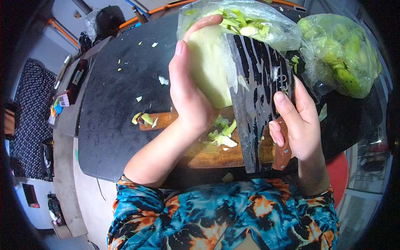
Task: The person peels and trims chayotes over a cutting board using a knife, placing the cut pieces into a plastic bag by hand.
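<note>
My left hand (189, 91) is wrapped round a large pale green peeled fruit or vegetable (208, 68), its exact kind unclear, and lifts it above the table. In my right hand (302, 125) is a broad cleaver (258, 100) with a dark, streaked blade and a wooden handle (283, 154). The blade's edge lies against the right side of the pale piece, with whitish bits stuck along it. Below both hands is a wooden cutting board (204, 158), partly hidden by my left forearm. Green and white peelings (223, 133) lie on it, and more peel (143, 119) rests on its handle.
A clear plastic bag (283, 35) with green and white pieces lies at the back of the black table (121, 96). Another knotted bag (341, 54) at right holds green lumps. Small scraps (163, 80) dot the tabletop. A red seat (338, 173) shows at lower right.
</note>
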